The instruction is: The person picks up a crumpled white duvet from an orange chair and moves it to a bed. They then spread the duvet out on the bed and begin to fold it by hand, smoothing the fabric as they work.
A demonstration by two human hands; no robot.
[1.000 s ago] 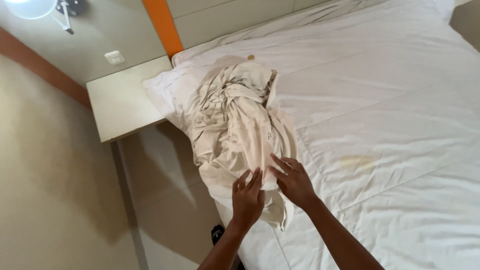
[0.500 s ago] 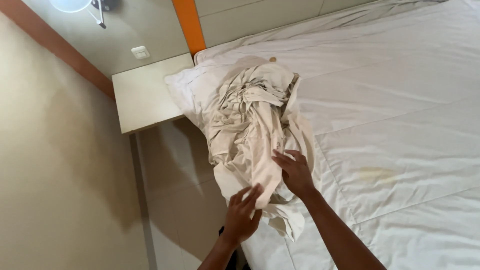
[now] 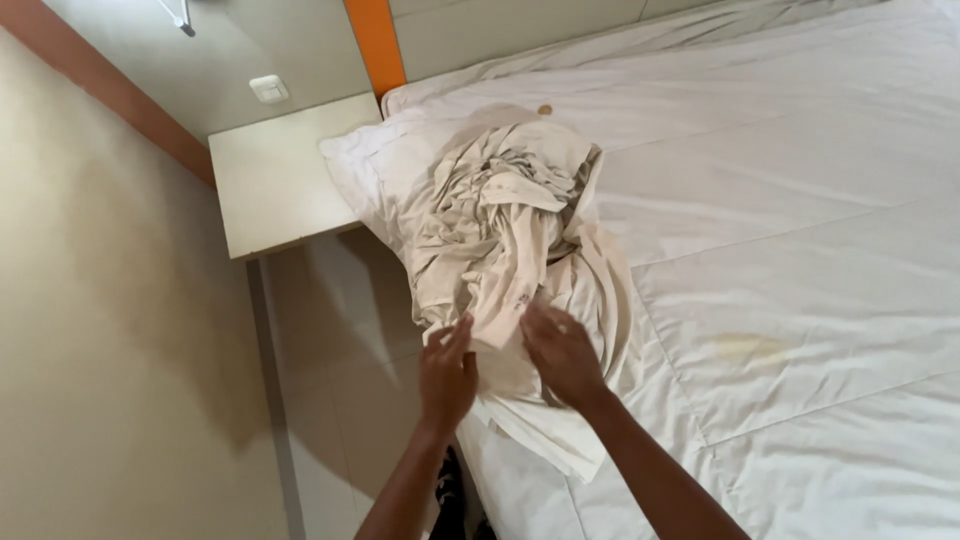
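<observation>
A crumpled cream sheet (image 3: pixel 500 215) lies heaped on the near left corner of a white bed (image 3: pixel 800 200), spilling over the mattress edge. My left hand (image 3: pixel 445 372) presses against the lower left side of the heap, fingers apart. My right hand (image 3: pixel 562 352) rests flat on the lower end of the heap, fingers spread on the cloth. Neither hand visibly grips a fold; the cloth sits between them. A folded white edge (image 3: pixel 545 448) hangs below my hands.
A white bedside shelf (image 3: pixel 275 180) juts from the wall left of the bed. Beige tiled floor (image 3: pixel 330 380) runs between wall and mattress. An orange strip (image 3: pixel 375 40) runs up the headboard wall. A yellowish stain (image 3: pixel 745 347) marks the bed cover.
My left hand has risen from below the heap to its side. My right hand stays on the cloth. The view has shifted, so the bed sits further right in the frame.
</observation>
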